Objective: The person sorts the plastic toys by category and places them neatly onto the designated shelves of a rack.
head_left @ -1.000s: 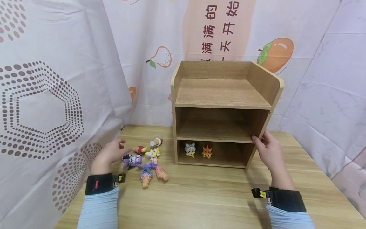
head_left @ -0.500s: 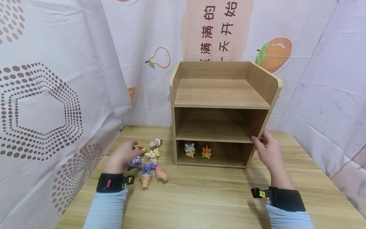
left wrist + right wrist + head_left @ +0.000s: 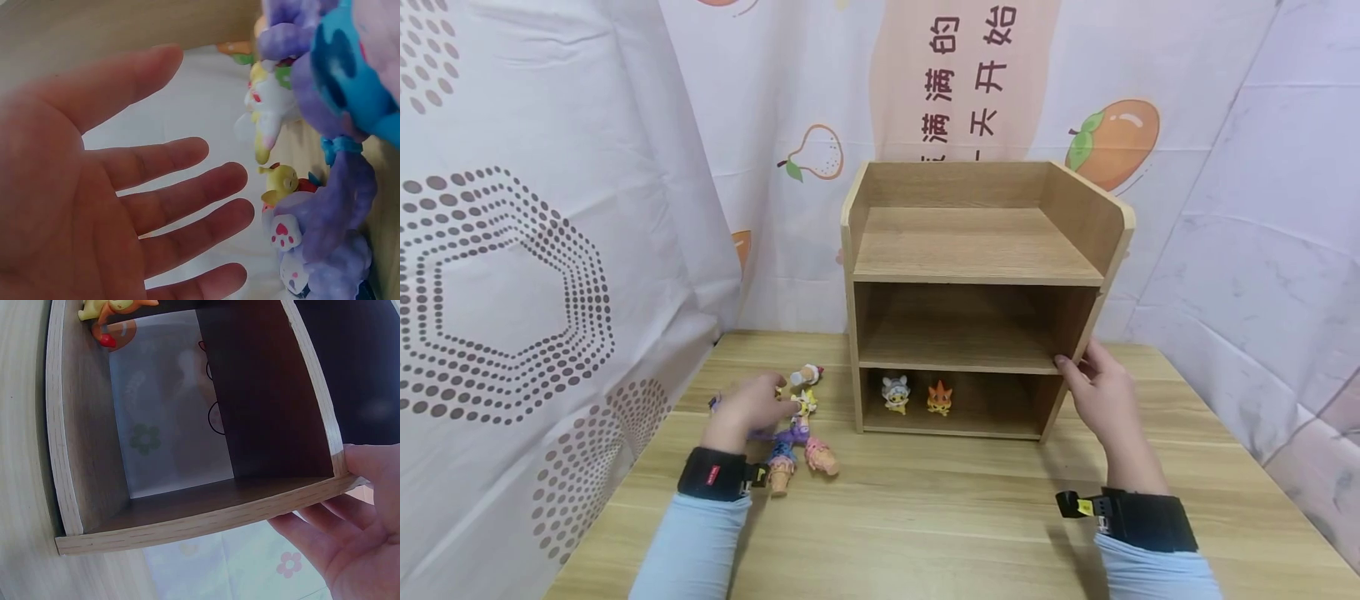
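Toys in a messy bunch near the worktop's left edge, with the left hand right over them, fingers apart (can't tell if any fingertip is touching). The right hand's thumb and fingers are clamped on the side of the shelf, which stands by the back edge. My worry: they're packed so tight that grabbing one could knock another loose. And if the shelf gets tugged, those two little figures on its bottom level might topple.
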A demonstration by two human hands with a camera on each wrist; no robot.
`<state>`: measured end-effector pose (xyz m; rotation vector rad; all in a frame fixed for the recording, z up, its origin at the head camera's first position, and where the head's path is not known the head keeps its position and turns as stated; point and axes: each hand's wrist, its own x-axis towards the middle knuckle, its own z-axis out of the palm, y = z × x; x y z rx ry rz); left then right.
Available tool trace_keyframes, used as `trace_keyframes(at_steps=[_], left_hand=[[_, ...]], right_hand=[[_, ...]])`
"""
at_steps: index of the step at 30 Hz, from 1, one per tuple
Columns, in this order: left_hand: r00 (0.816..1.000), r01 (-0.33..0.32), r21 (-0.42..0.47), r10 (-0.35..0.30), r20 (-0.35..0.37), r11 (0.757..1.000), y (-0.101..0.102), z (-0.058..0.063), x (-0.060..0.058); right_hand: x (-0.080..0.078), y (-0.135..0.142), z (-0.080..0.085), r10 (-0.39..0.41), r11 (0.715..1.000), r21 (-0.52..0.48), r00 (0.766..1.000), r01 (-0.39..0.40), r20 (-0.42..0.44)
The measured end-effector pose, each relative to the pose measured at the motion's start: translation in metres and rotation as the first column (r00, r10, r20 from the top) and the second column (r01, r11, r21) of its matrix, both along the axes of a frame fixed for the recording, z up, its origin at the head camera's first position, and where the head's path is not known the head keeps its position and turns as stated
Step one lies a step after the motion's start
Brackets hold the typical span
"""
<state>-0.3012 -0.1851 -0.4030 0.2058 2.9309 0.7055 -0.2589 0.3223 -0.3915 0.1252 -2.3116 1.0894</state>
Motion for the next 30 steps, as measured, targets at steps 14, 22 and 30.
trace_keyframes(at_steps=[14,22,30], left_hand=[[0.998,0.033,-0.152,-0.026,0.053,0.988,0.011,-0.004,-0.019],[0.995,0.048,-0.197,-0.030,0.092,0.979,0.016,-0.013,-0.030],[0.991,0.056,-0.217,-0.028,0.131,0.975,0.019,-0.016,-0.037]], right_hand=[[0.000,0.001,0.000,0.006,1.000,-0.012,1.000,-0.005,0.007],[0.001,0.001,-0.001,0.016,1.000,-0.013,1.000,-0.016,0.019],[0.000,0.001,-0.001,0.011,1.000,-0.012,1.000,-0.011,0.013]])
